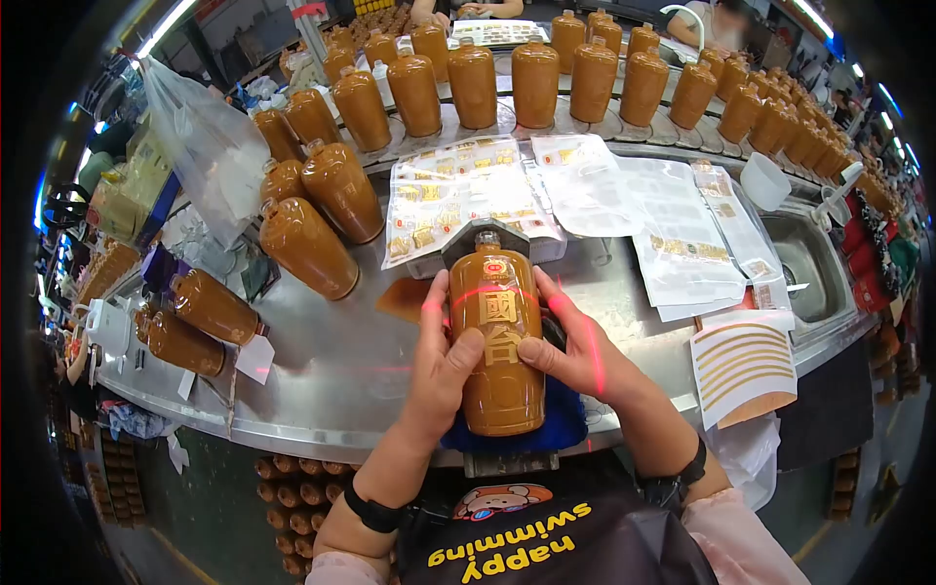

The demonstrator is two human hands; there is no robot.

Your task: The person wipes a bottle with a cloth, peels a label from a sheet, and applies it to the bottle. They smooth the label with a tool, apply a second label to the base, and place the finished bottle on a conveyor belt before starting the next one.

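A glossy brown bottle (503,395) lies tilted back in a holder (487,232), its neck pointing away from me. Gold characters and a small red emblem run down its front, and red laser lines cross it. My left hand (441,351) wraps the bottle's left side, thumb on the front. On the right side, my right hand (577,351) grips it too, its thumb by the lower gold character. Blue cloth (565,414) shows beneath the bottle. Just beyond are sheets of gold decals (458,195).
More brown bottles (307,249) stand at left, with others on a curved conveyor (507,112) behind. White backing sheets (682,234), a sheet of gold strips (746,361) and a metal sink (807,263) are at right. A plastic bag (200,136) hangs at left. Other people sit across the conveyor.
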